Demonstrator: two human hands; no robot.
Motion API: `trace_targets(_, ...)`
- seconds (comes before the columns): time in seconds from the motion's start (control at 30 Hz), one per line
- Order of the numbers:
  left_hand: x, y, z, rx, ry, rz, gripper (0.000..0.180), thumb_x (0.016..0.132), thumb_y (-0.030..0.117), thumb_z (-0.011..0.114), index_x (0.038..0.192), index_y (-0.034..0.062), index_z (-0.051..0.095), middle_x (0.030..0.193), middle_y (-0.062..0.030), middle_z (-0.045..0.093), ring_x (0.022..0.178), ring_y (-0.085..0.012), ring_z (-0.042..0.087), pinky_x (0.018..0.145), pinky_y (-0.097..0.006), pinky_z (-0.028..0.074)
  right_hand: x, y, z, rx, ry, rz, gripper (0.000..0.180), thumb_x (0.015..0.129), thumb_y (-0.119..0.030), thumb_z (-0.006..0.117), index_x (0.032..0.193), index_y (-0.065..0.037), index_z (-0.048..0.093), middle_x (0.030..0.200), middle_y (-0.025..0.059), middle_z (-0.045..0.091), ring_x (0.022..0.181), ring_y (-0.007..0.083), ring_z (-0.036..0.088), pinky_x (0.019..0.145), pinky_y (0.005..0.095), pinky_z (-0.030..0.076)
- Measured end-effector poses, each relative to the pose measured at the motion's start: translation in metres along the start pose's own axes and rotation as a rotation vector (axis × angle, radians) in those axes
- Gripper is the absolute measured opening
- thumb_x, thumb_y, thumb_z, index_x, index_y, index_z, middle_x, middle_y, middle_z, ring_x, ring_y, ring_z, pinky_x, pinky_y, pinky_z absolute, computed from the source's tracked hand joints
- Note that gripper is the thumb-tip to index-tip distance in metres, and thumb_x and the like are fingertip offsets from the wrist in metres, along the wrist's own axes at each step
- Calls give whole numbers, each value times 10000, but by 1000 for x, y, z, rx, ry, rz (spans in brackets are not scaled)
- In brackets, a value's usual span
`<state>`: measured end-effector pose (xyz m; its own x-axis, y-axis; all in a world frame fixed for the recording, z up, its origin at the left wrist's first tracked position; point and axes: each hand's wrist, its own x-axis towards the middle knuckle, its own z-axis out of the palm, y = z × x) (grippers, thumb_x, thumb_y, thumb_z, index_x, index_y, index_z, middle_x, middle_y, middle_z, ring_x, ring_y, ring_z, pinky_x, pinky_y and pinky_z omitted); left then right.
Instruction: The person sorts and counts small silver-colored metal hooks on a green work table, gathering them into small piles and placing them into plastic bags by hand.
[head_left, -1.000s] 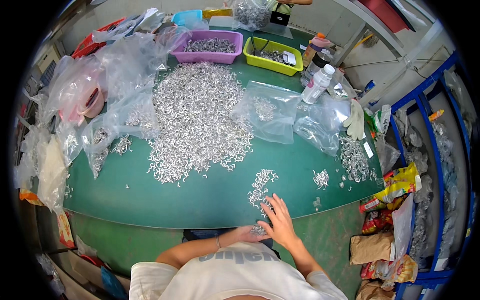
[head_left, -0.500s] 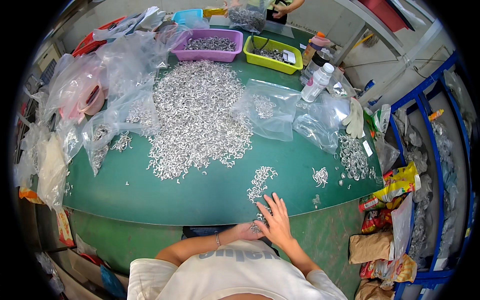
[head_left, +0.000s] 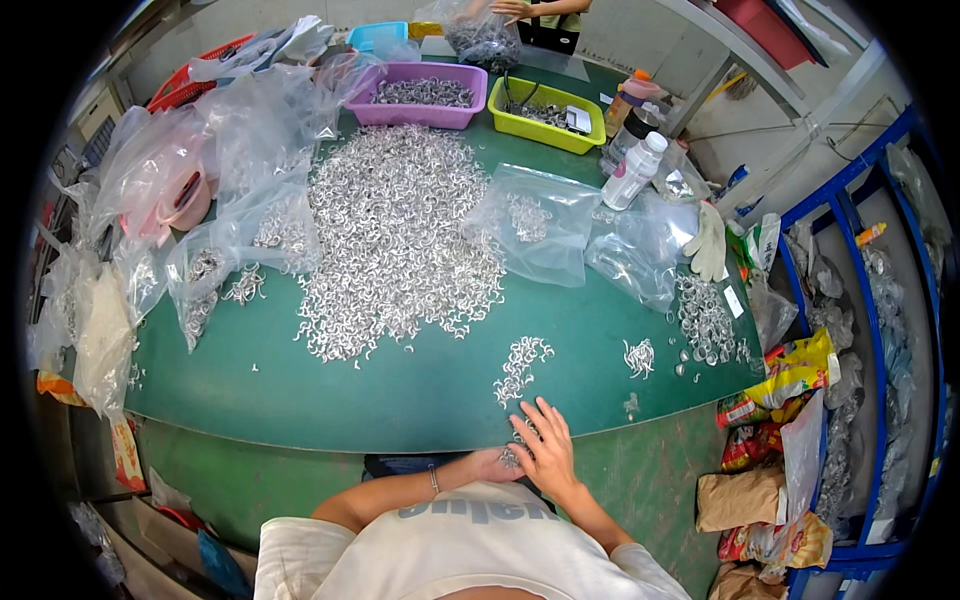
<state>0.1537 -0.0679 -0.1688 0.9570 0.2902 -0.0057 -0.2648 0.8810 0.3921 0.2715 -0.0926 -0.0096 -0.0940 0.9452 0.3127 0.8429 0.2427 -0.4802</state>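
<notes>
My left hand (head_left: 494, 465) is cupped at the table's near edge, palm up, with several small curved metal pieces (head_left: 510, 457) in it. Just above and to its right, my right hand (head_left: 545, 452) lies palm down with fingers stretched out. Its fingers cover some pieces at the edge, so those show only partly. A short trail of the same silvery crescent-shaped pieces (head_left: 517, 370) runs from the fingertips toward the middle of the table. Farther off spreads a large pile of these pieces (head_left: 395, 240).
Purple basin (head_left: 420, 116) and yellow-green basin (head_left: 550, 133) stand at the back, both holding metal parts. Plastic bags (head_left: 545, 255) lie right of the pile. On the right are a white bottle (head_left: 632, 175), a glove (head_left: 709, 245) and ring-like parts (head_left: 708, 320). Across the table, a person handles a bag (head_left: 482, 40).
My right hand has drawn slightly back toward the near edge and my left palm. Across the table, the other person's hand and bag have shifted.
</notes>
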Motion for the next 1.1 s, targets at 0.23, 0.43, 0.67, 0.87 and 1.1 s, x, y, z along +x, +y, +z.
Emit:
trace_targets(0.23, 9, 8, 3, -951, -350, -158, 375, 992, 218, 284, 1245, 38, 494, 1292, -142, 525, 1191, -252, 497, 1056, -381, 375, 5, 9, 9, -72, -33, -55, 318, 832, -217, 647, 1125, -95, 644, 1297, 94, 535, 1251, 319, 450, 1021, 492, 346)
trace_targets(0.43, 8, -2, -13, -938, -255, -196, 380, 998, 234, 303, 1285, 36, 454, 1323, -136, 497, 1205, -244, 487, 1072, -381, 360, 16, 8, 9, 3, -17, -18, 307, 804, -198, 668, 1083, -72, 649, 1273, 117, 535, 1249, 348, 440, 999, 499, 359)
trace_targets(0.67, 10, 7, -2, -964, -321, -206, 398, 1002, 256, 313, 1312, 27, 416, 1366, -140, 445, 1247, -247, 452, 1094, -408, 343, 26, 8, 7, -11, -22, -43, 315, 787, -163, 686, 1078, -58, 625, 1277, 137, 495, 1253, 386, 408, 986, 494, 368)
trace_targets(0.87, 1, 24, 8, -1305, 92, -428, 449, 1000, 276, 324, 1351, -1, 358, 1397, -159, 409, 1305, -276, 392, 1136, -438, 290, 44, 11, 10, -19, -17, -3, 374, 779, -136, 697, 1099, -18, 545, 1311, 178, 430, 1261, 411, 374, 1007, 495, 341)
trace_targets(1.1, 5, 22, 10, -998, 72, -282, 467, 999, 269, 340, 1375, -6, 318, 1403, -165, 396, 1313, -293, 376, 1149, -468, 251, 41, 17, -2, -39, 63, 35, 466, 770, -169, 712, 1164, -17, 516, 1260, 187, 446, 1231, 420, 380, 1019, 498, 320)
